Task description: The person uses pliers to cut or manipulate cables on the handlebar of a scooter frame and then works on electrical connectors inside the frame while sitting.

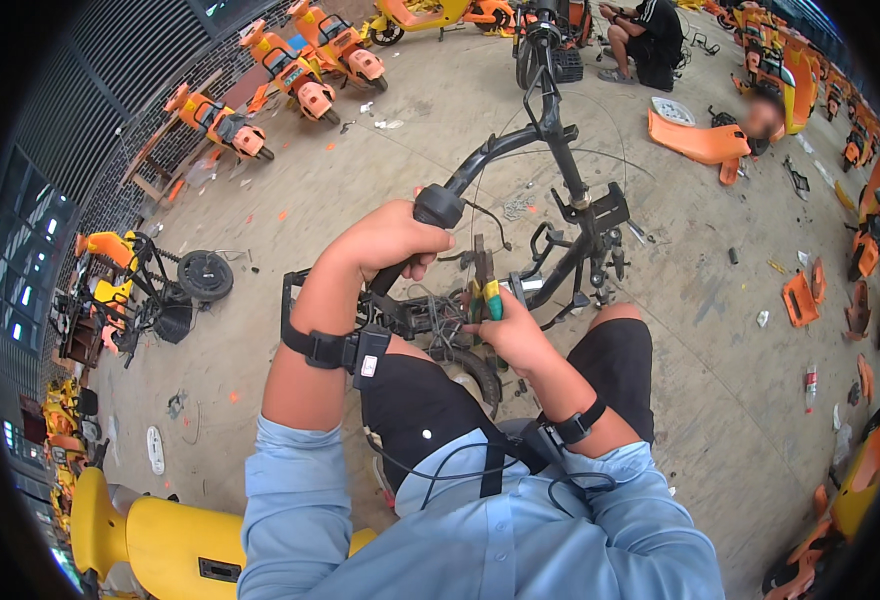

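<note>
A stripped black scooter frame (560, 150) stands in front of me, with its bare tubes and handlebar showing. My left hand (400, 240) is closed round the black handlebar grip (388, 278), just below a round black switch housing (438, 206). In my right hand (512, 330) is a pair of pliers (483, 268) with green and yellow handles, jaws pointing up and away from me. The pliers' tips are close to the handlebar; whether they touch anything I cannot tell. Loose wires (440, 318) lie in the frame below my hands.
A partly stripped scooter (135, 285) stands at left. Orange scooters (300, 80) line the far left, more the right. An orange body panel (695, 138) and scattered parts lie on the concrete floor. A person in black (650, 45) crouches at the back. A yellow seat-shaped part (180, 540) is near left.
</note>
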### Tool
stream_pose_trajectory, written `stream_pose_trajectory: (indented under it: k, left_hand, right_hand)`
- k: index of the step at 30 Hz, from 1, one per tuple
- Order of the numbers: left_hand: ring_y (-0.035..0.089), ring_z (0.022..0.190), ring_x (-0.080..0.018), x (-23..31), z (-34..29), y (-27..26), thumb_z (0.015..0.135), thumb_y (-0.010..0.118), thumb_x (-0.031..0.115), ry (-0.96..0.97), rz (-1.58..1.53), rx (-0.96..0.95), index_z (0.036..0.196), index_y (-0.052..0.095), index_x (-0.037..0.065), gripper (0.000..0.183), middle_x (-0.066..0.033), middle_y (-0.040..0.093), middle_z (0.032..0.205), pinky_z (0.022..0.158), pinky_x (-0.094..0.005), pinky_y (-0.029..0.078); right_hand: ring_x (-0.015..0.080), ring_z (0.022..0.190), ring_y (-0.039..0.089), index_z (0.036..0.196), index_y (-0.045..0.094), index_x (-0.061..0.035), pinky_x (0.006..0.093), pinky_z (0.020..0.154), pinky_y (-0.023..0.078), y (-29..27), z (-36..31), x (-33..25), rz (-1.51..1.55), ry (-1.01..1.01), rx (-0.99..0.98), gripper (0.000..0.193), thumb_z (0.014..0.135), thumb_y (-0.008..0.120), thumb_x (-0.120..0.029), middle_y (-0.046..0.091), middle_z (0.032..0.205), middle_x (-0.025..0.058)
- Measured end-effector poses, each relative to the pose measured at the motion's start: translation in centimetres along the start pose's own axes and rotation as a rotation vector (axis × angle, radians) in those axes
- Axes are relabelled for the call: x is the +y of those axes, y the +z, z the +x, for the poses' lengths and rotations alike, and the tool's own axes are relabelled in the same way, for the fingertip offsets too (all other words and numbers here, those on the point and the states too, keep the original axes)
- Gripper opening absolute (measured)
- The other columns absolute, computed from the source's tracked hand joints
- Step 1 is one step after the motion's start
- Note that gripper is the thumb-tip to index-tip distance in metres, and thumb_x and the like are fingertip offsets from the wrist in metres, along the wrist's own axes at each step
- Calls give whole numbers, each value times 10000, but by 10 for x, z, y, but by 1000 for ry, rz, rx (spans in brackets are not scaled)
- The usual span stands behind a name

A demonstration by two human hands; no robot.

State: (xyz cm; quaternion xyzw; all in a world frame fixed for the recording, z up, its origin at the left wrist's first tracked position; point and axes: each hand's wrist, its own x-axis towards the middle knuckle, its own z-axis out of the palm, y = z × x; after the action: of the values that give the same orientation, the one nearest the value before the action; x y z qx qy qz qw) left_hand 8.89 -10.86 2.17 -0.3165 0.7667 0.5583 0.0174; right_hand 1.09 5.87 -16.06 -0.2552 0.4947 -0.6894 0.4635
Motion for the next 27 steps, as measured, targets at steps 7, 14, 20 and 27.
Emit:
stream_pose_trajectory:
  k: [7,14,20,27]
  left_hand:
    - [481,455,-95,-15,9,-9,815,731,123,47,-165,-187,764,561,51,190,-19,541,624,431,-249,372]
    - [472,456,-92,-17,12,-13,825,715,105,22,-163,-268,786,540,63,184,-5,514,618,440,-254,372]
    - [473,457,-94,-14,11,-17,829,705,92,-23,-226,-352,819,539,51,171,-3,506,616,443,-255,372]
    - [503,481,-96,-13,5,-9,824,707,155,-59,-44,-112,760,579,52,176,-13,554,627,465,-258,413]
  right_hand:
    - [213,1090,589,1240,554,-3,330,917,492,-3,-3,20,68,97,34,499,766,608,142,621,1153,78]
    - [218,1079,597,1242,558,-2,340,902,512,-4,0,28,56,130,8,520,748,603,152,627,1142,83]
    - [223,1064,609,1239,557,-8,349,877,540,-7,-3,25,95,96,1,519,744,571,146,623,1130,90]
    - [294,950,639,1150,554,-1,352,732,560,-40,10,45,521,376,-35,503,682,437,140,612,1075,152]
